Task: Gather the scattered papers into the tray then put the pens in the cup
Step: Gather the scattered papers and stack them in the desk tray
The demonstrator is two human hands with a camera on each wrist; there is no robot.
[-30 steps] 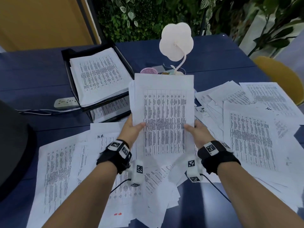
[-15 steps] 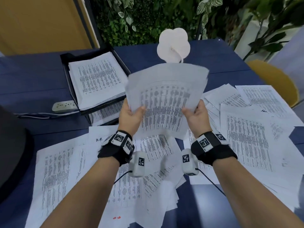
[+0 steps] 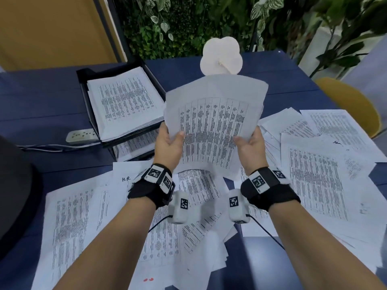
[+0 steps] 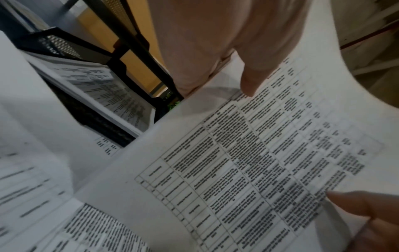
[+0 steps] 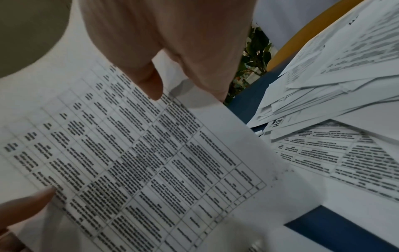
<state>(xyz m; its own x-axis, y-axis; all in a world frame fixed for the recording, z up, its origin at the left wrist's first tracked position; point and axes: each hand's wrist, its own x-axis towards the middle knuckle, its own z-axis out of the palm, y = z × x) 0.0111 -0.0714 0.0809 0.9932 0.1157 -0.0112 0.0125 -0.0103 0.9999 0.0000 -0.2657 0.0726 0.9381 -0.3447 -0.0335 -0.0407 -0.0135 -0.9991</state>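
Now the black tray (image 3: 88, 95) sat far on the left, already holding a pile of sheets. Just right of it, the left hand (image 3: 167, 143) pinched the left edge of the held stack (image 3: 213, 126), thumb on top. A second before, the stack stood tall; now it was lifted, bent and leaning toward the tray, so it was likely going in next. The right hand (image 3: 250, 146) pinched the right edge the same way. Many loose papers (image 3: 314, 174) lay on the right. I could not see any pens or cup
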